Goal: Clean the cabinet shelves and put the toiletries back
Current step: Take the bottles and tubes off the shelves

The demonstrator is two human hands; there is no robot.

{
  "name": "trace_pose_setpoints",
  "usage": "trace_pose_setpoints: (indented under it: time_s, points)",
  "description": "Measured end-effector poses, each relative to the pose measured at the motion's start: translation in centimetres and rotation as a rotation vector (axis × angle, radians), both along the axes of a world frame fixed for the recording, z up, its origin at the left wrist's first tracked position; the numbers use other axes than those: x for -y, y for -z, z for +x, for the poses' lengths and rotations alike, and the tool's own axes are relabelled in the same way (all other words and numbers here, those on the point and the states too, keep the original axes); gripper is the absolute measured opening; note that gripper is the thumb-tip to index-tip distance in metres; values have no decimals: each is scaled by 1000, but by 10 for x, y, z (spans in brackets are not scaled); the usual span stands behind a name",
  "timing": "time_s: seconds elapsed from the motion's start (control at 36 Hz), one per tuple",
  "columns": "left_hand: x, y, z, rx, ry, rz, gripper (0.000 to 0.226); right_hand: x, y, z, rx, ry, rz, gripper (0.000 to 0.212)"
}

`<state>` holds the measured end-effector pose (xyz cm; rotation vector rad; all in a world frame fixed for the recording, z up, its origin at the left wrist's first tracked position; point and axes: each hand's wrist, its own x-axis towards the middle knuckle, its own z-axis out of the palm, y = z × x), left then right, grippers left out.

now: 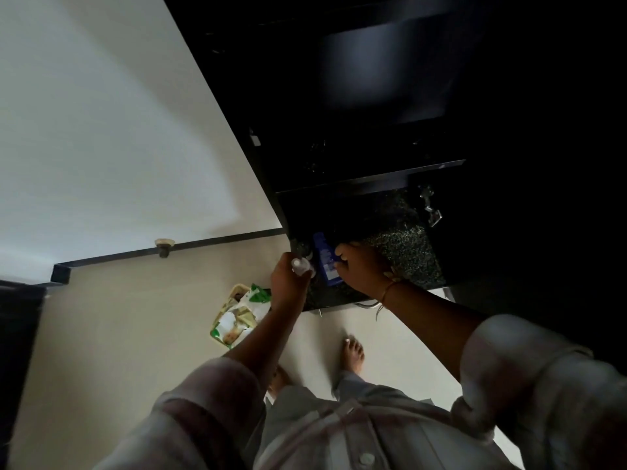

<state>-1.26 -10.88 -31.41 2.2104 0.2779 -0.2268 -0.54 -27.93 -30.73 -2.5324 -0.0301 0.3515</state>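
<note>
The fingers of the right hand (361,270) curl round the side of a flat blue plastic bottle with pale print (325,261), thumb on its near edge, holding it over the dark speckled stone shelf (403,247) at the bottom of the black cabinet (339,157). It cannot be told whether the bottle's base touches the stone. Just to its left, the left hand (288,283) is closed round a small clear bottle with a whitish cap (301,266), whose top sticks out above the knuckles at the shelf's front corner. A thin orange thread bracelet (386,293) circles the right wrist, and pale rolled sleeves (502,364) cover both forearms. On the cream floor (118,351) beyond the left arm lies a green-and-white soft packet (237,317) in a yellowish tray. A bare foot (353,354) stands below the shelf. A metal hinge (429,205) glints inside the cabinet's right wall.
</note>
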Motion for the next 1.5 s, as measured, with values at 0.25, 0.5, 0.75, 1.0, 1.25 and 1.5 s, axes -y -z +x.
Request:
trace_pose_setpoints:
  time_s: [0.25, 0.5, 0.75, 1.0, 1.25, 1.5]
  points:
    - [1, 21, 7, 8, 33, 41, 19, 3, 2, 2, -16, -19, -12, 19]
    - [2, 19, 12, 3, 82, 54, 28, -1, 3, 5, -27, -17, -18, 20]
    - [2, -1, 7, -24, 77, 63, 46, -3, -6, 3, -23, -17, -22, 22]
    - [-2, -47, -9, 242, 323, 253, 71, -14, -46, -8, 79, -36, -90, 21]
    - [4, -126, 17, 615, 465, 382, 50, -13, -119, -2, 380, 99, -168, 33]
    - [20, -221, 44, 939, 396, 252, 34, -2, -212, 11, 799, 288, -179, 25]
